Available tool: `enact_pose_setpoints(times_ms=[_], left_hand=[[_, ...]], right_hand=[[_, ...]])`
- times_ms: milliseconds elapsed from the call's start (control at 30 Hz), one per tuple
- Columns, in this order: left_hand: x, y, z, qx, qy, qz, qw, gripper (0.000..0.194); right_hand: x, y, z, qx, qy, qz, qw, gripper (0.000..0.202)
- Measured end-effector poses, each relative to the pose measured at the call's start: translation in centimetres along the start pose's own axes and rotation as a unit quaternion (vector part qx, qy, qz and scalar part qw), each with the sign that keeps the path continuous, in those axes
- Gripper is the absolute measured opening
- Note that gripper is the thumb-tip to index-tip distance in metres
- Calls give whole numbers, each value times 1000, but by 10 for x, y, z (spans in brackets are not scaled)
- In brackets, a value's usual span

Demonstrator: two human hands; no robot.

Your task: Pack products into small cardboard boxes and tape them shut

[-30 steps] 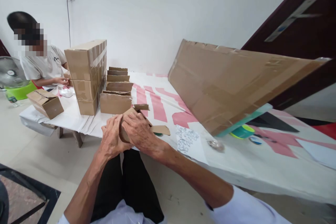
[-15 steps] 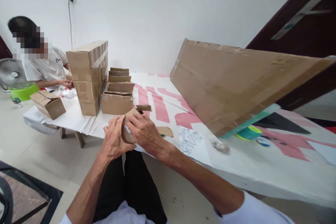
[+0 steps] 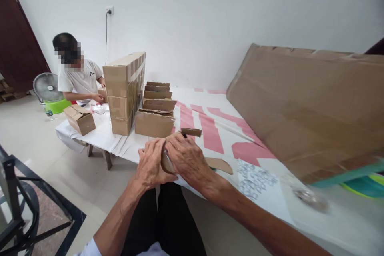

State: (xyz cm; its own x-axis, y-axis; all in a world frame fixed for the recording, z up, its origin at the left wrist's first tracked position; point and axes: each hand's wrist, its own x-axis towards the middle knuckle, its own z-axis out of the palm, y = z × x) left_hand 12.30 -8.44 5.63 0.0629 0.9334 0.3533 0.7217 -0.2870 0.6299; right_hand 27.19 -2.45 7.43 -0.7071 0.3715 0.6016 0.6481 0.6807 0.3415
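Observation:
Between my hands, over the table's front edge, is a small cardboard box (image 3: pixel 169 164) with flaps sticking out at its far right side. My left hand (image 3: pixel 153 163) wraps around its left side, thumb underneath. My right hand (image 3: pixel 187 156) presses on its top and right side, fingers bent over the cardboard. Most of the box is hidden by my hands. Just beyond stands a row of open cardboard boxes (image 3: pixel 154 124) with raised flaps.
Taped boxes (image 3: pixel 118 106) are stacked to the left, near a single box (image 3: pixel 79 119). A co-worker (image 3: pixel 81 80) sits beyond them. A large cardboard sheet (image 3: pixel 312 116) leans at right. A paper with round drawings (image 3: pixel 258 184) lies on the cloth-covered table (image 3: pixel 324 228).
My view has turned left, so everything appears further right. Both hands keep their hold on the small box, with little visible change in grip.

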Motion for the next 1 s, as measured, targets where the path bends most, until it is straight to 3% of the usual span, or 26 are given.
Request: enact_pose_setpoints(times_ms=[267, 633, 1000], left_hand=[[3, 2, -2, 4, -3, 7, 1000, 112], [3, -7, 5, 13, 9, 27, 999, 112], [2, 0, 1, 3, 5, 22, 1000, 111]], right_hand=[[2, -3, -3, -2, -28, 10, 1000, 22], [-2, 3, -5, 34, -6, 9, 999, 20], [3, 0, -10, -21, -28, -12, 999, 24]])
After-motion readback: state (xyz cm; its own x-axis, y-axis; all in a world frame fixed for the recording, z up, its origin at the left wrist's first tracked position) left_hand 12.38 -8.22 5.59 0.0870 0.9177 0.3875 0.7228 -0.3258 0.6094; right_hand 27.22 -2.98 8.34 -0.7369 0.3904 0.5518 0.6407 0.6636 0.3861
